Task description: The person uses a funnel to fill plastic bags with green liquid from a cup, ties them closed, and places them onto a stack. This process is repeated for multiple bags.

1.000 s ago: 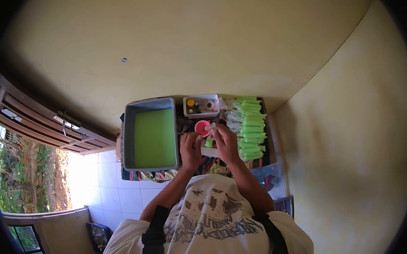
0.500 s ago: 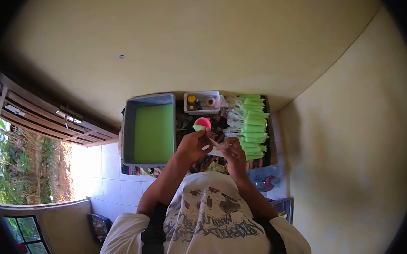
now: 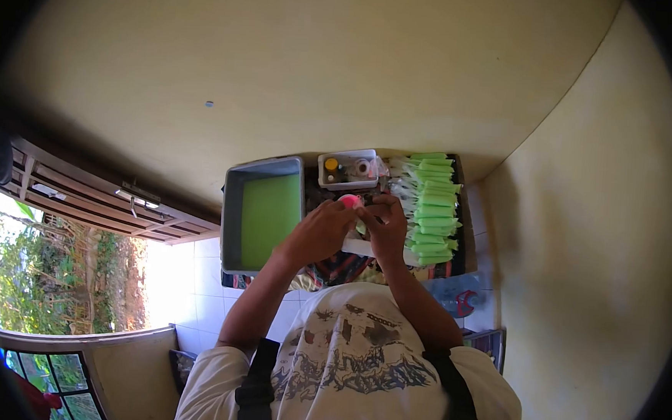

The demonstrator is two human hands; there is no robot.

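Note:
A small pink funnel (image 3: 350,201), partly covered by fingers, shows between my hands above the table. My left hand (image 3: 324,229) is closed around its near left side. From the right, my right hand (image 3: 386,227) has its fingers pinched just below the rim, on what looks like a thin clear plastic bag, mostly hidden. A patch of green shows between the hands. To the left stands a grey tub (image 3: 231,227) holding green liquid (image 3: 270,225). Filled green plastic tubes (image 3: 434,212) lie stacked on the right, their clear ends toward my right hand.
A white box (image 3: 347,185) with a yellow-capped bottle (image 3: 332,164) and a tape roll (image 3: 364,168) stands against the wall. A white flat piece (image 3: 357,247) lies under my hands. A clear bottle (image 3: 454,296) is right of the table, an open door left.
My right hand has moved up and closer to my left hand, its fingers now beside the pink funnel. My left hand covers more of the funnel. The whole view has shifted slightly.

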